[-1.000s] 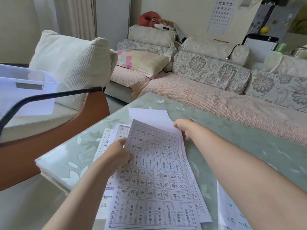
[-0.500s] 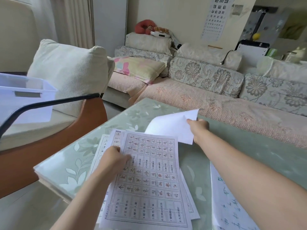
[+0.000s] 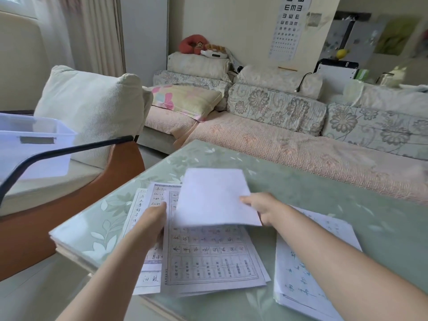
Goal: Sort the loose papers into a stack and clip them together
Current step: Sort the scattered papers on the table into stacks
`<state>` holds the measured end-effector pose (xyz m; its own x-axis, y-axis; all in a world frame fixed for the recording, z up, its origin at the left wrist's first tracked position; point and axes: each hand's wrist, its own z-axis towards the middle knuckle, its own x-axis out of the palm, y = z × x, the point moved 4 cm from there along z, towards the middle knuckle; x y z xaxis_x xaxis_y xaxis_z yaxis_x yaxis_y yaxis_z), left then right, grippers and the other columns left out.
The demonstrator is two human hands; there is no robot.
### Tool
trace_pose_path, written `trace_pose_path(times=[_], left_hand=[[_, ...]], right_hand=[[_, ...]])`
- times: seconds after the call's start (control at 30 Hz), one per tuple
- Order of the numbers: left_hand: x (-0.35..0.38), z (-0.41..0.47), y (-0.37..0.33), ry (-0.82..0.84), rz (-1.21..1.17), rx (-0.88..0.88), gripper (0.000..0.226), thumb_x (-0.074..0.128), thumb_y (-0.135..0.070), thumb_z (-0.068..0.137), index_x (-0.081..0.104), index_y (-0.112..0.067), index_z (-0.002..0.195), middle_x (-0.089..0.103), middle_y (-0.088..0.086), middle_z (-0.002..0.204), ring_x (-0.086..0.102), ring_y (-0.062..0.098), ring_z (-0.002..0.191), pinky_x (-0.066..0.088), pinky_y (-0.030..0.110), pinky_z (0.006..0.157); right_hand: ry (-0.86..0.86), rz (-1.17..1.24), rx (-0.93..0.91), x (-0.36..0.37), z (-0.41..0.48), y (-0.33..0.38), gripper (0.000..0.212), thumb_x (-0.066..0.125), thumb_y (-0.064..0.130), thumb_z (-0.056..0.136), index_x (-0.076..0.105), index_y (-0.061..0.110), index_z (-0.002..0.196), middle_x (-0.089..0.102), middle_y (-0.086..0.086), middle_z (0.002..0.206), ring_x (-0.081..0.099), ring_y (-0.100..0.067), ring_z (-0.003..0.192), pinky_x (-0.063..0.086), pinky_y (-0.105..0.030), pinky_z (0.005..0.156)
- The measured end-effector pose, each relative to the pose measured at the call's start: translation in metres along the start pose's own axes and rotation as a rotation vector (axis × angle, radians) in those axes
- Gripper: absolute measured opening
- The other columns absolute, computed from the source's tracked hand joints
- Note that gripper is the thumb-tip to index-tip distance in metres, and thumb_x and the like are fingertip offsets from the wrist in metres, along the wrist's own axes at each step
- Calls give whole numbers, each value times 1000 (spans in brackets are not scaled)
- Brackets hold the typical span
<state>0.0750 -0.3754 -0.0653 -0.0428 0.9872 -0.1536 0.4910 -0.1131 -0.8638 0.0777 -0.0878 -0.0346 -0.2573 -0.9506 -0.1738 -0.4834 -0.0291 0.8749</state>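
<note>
Where the right hand (image 3: 259,208) pinches its right edge, the blank sheet (image 3: 213,195) hangs over the far half of the gridded pile (image 3: 208,253), carried left from beyond the pile's far-right corner half a second ago; left hand (image 3: 151,222) rests on the pile's left side, finger hold indiscernible; second loose batch (image 3: 298,256) lies right, ungathered; no clip visible; stacking judged midway.
</note>
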Motion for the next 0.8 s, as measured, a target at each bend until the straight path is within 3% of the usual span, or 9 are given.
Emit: trace_pose_path(times=[0.07,0.13,0.2,0.27,0.4,0.5,0.57,0.67,0.8], left_hand=[[-4,-2,1,83,-140,-40,59,38,-54,96,63,0,99,61,14,77,57,25,62,47,29,61],[-4,-9,-1,173,-122,-36,51,54,-55,90,63,-4,92,62,14,78,58,26,62,49,28,58],[-3,-8,-3,194,-9,36,38,72,-32,83,62,-1,103,66,16,88,64,30,74,55,43,73],[-1,-5,-4,129,96,112,32,69,-6,80,57,-8,110,70,16,99,69,35,84,54,54,83],[1,-14,-17,87,18,238,39,56,6,79,53,-21,107,66,12,99,66,26,82,55,34,67],[-6,-13,-26,138,-92,339,48,60,4,64,58,-24,103,69,9,100,69,27,86,58,40,70],[-11,-14,-29,187,-170,373,53,58,2,57,60,-27,103,72,10,102,71,33,91,57,52,82],[-16,-15,-31,166,-159,386,50,59,0,57,61,-22,102,73,11,99,72,33,87,57,53,83],[-29,-12,-29,-3,102,434,15,60,-15,72,64,-23,84,72,6,94,67,28,78,55,45,78]], right_hand=[[73,-248,-13,3,-6,-10,27,66,5,91,64,-4,117,72,-18,102,69,-26,77,58,-43,79],[124,-406,-44,5,-12,-15,18,69,7,90,67,6,108,73,-14,100,70,-24,77,59,-38,75],[147,-428,-79,8,-17,-15,15,72,6,86,66,14,97,73,-10,101,71,-24,81,59,-36,75],[148,-491,-150,11,-19,-12,21,75,5,82,63,18,94,72,-6,100,70,-20,81,58,-32,72],[43,-653,-324,20,-21,-2,47,78,18,71,63,21,115,67,0,116,66,-18,102,55,-36,90],[-27,-420,-292,21,-14,4,83,80,29,74,41,16,146,54,-4,136,60,-20,114,51,-37,95],[88,-169,-210,29,-11,4,73,80,25,75,49,6,139,67,-8,124,69,-24,102,55,-43,92],[149,-108,-216,40,-11,5,40,77,11,81,65,3,118,75,-10,105,73,-27,98,54,-51,95],[7,-198,-220,52,-4,-5,51,80,16,71,59,6,117,69,-8,115,68,-26,103,54,-43,95]])
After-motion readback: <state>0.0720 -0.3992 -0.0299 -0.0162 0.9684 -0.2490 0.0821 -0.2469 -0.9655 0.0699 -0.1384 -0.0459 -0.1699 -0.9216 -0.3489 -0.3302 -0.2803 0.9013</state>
